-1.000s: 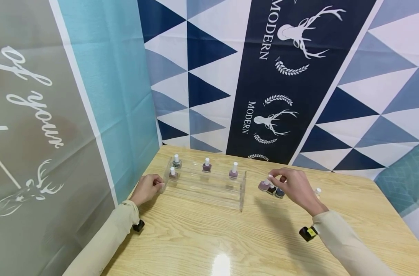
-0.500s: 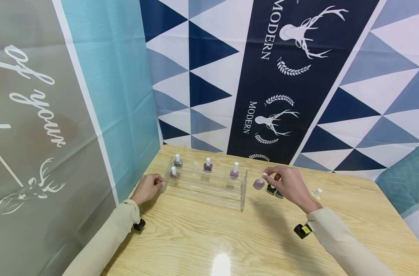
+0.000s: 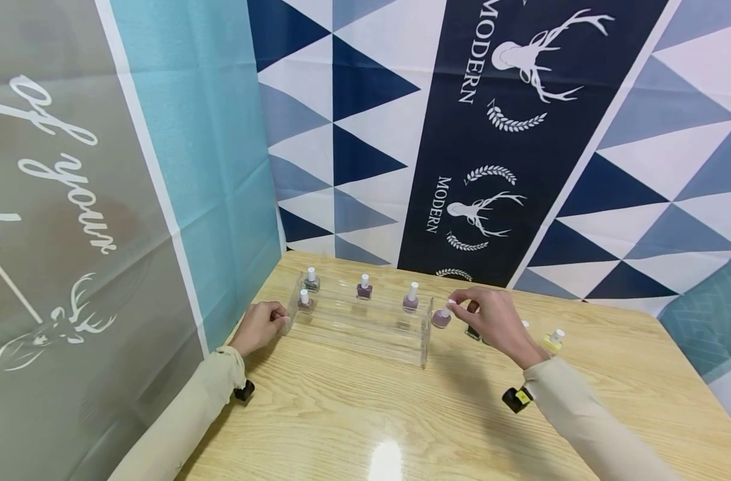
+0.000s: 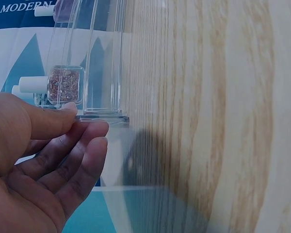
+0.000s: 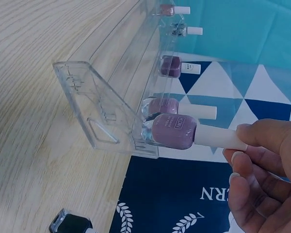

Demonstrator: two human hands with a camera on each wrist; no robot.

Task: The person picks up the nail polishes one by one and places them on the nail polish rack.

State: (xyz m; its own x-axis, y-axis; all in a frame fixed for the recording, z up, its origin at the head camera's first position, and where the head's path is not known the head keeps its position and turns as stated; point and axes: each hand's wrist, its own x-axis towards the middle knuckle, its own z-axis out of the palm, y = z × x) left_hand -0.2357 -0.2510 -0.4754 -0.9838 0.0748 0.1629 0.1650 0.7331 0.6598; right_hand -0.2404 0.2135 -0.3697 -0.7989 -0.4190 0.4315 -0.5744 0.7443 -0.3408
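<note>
A clear stepped acrylic rack (image 3: 359, 337) stands on the wooden table. My left hand (image 3: 260, 329) pinches its left end panel between thumb and fingers. By its white cap, my right hand (image 3: 492, 319) holds a mauve nail polish bottle (image 5: 174, 131), just off the rack's right end. On the rack's back tier are a dark glittery bottle (image 3: 312, 283), a plum bottle (image 3: 364, 291) and another mauve bottle (image 3: 410, 302). A reddish glitter nail polish (image 4: 64, 85) sits on the tier below, at the left end.
Right of the rack, a dark nail polish bottle (image 5: 70, 222) stands on the table (image 3: 341, 414), partly hidden by my right hand in the head view. Farther right is a yellow bottle (image 3: 552, 343). Patterned cloth (image 3: 365, 133) hangs behind and to the left.
My right hand has lifted the mauve bottle from beside the dark ones and carried it left toward the rack. The left hand stays at the rack's end.
</note>
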